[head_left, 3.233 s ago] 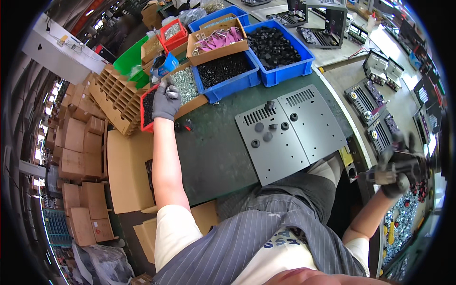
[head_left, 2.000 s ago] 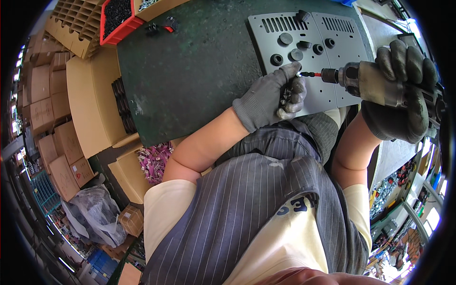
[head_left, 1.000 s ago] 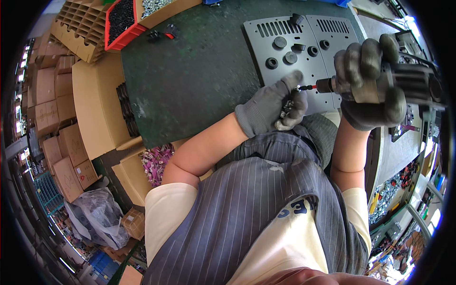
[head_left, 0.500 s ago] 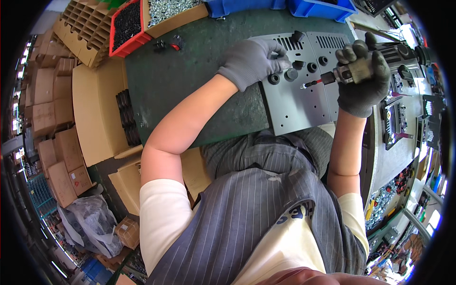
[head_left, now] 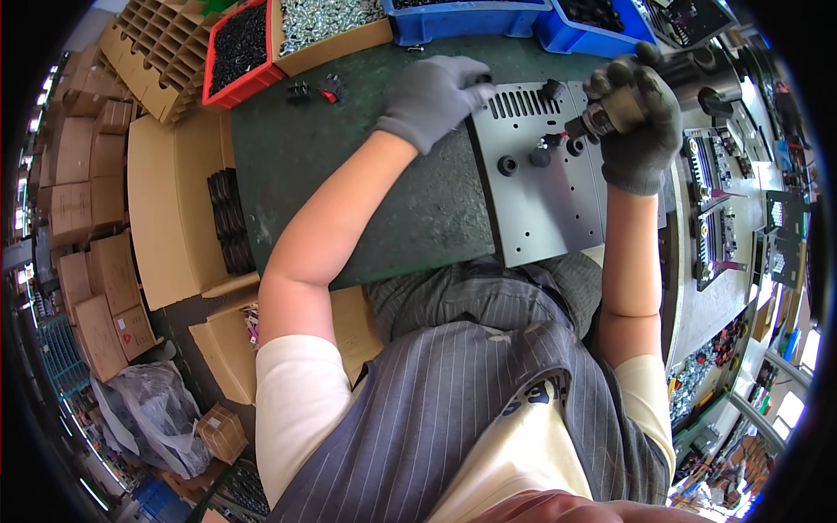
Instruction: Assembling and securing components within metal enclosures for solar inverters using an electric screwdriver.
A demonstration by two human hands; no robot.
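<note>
My right hand point(head_left: 643, 139), in a dark grey glove, is wrapped round a power screwdriver point(head_left: 704, 74). The driver's bit points left over a grey metal plate point(head_left: 549, 213), with a small shiny screw at its tip, close to a round black foot point(head_left: 540, 158). Other black feet stand on the plate, one point(head_left: 507, 165) to the left and one point(head_left: 552, 90) by the slots. My left hand point(head_left: 432, 98), in a grey glove, hovers by the plate's far left corner. Its fingers are curled together; what they hold, if anything, cannot be made out.
The plate lies on a dark green bench point(head_left: 349, 209). Along its far side stand a red bin point(head_left: 242, 57) of black parts, a cardboard box point(head_left: 336, 44) of screws and blue bins point(head_left: 471, 24). Small black pieces point(head_left: 330, 89) lie at the left. An open carton point(head_left: 174, 205) stands beside the bench.
My left hand has moved left and away from the black feet, off the plate's middle. My right hand has brought the driver left and farther in, its tip now close to a foot.
</note>
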